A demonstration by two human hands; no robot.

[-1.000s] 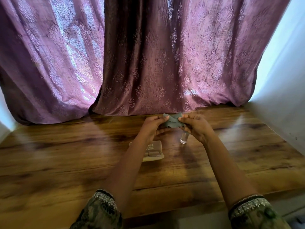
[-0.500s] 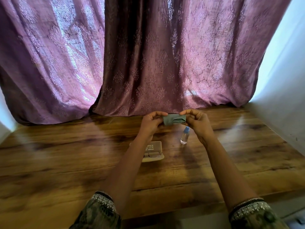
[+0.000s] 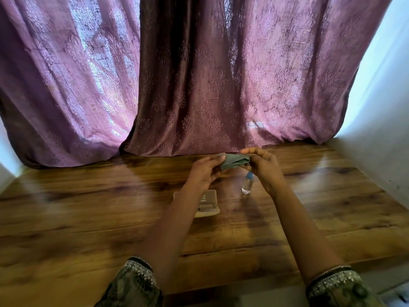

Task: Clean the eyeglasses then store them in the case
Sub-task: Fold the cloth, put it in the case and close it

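Observation:
A grey-green cleaning cloth [image 3: 235, 162] is folded into a narrow strip and held up above the table between both hands. My left hand [image 3: 204, 171] pinches its left end and my right hand [image 3: 264, 167] pinches its right end. Below my left forearm a beige eyeglass case [image 3: 209, 203] lies open on the wooden table [image 3: 88, 218]; something lies inside it, partly hidden by my arm, and I cannot tell whether it is the eyeglasses. A small clear spray bottle [image 3: 247, 183] with a blue cap stands just right of the case, under my right hand.
Purple patterned curtains [image 3: 199, 85] hang along the table's far edge. A white wall [image 3: 380, 129] borders the right side. The table's front edge runs near my sleeves.
The cloth went from spread and crumpled between my fingers to folded into a tight narrow strip. Both hands stayed at the same spot above the bottle and case.

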